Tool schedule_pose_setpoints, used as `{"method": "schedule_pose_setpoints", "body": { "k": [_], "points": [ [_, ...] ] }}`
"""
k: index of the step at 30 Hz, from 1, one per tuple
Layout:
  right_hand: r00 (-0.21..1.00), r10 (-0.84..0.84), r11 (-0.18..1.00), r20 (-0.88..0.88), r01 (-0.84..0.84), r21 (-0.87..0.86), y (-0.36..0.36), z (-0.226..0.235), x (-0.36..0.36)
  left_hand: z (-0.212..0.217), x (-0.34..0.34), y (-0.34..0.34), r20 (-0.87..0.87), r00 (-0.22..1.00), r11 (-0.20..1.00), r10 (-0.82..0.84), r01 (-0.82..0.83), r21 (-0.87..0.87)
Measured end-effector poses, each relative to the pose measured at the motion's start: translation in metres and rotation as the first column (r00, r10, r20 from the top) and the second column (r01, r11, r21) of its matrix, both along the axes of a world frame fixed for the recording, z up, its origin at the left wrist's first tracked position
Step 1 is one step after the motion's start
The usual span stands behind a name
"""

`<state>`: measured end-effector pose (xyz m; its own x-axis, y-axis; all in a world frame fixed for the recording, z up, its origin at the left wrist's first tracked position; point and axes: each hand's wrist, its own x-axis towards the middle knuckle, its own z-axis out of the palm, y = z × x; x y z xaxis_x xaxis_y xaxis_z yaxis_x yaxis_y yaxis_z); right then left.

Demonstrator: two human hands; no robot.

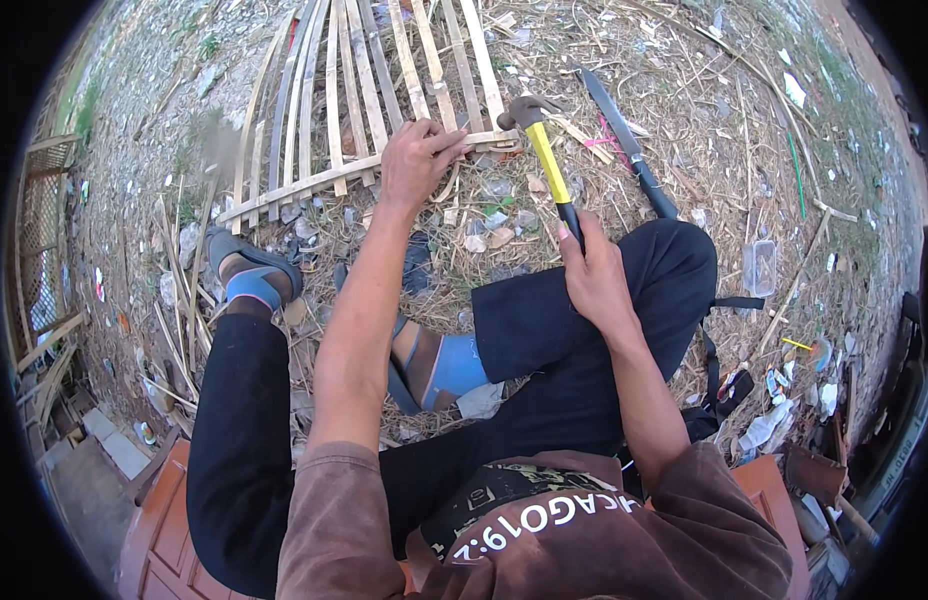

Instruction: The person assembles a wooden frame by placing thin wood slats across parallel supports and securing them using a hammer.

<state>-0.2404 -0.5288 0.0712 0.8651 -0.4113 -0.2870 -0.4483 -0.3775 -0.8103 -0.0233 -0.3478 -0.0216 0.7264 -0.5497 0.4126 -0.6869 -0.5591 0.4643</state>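
A claw hammer (550, 160) with a yellow and black handle is in my right hand (594, 268), whose fingers are wrapped round the handle's black lower end. Its metal head is raised near the right end of a thin wooden crosspiece (304, 184). My left hand (420, 160) is closed on that crosspiece, thumb and fingers toward its right end; whether a nail is pinched there is too small to tell. Several narrow wooden slats (369, 75) fan out from the crosspiece toward the far side, forming a slatted panel.
A long knife (614, 118) with a black handle lies right of the hammer, beside pink string (604, 138). Dry straw, wood scraps and litter cover the ground. A clear plastic container (758, 268) is at the right. My sandalled foot (252, 268) rests close to the panel's left end.
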Motion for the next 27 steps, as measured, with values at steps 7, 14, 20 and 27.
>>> {"method": "schedule_pose_setpoints", "body": {
  "k": [7,14,20,27],
  "points": [
    [0.997,0.071,0.977,0.010,-0.067,-0.200,0.014,0.007,-0.007,-0.001,0.001,0.001,-0.075,0.996,0.999,0.049,-0.048,0.010],
    [0.997,0.071,0.976,0.002,-0.069,-0.207,0.015,0.006,0.002,-0.001,0.002,0.002,-0.125,0.989,0.996,0.075,-0.068,0.063],
    [1.000,-0.009,0.993,0.015,0.010,-0.115,0.008,-0.005,0.022,-0.001,0.002,0.001,-0.112,0.992,0.997,0.063,-0.057,0.054],
    [0.989,-0.091,0.994,0.119,0.082,0.078,-0.010,-0.039,0.107,-0.003,0.002,0.002,-0.103,0.992,0.996,0.072,-0.067,0.053]
  ]
}}
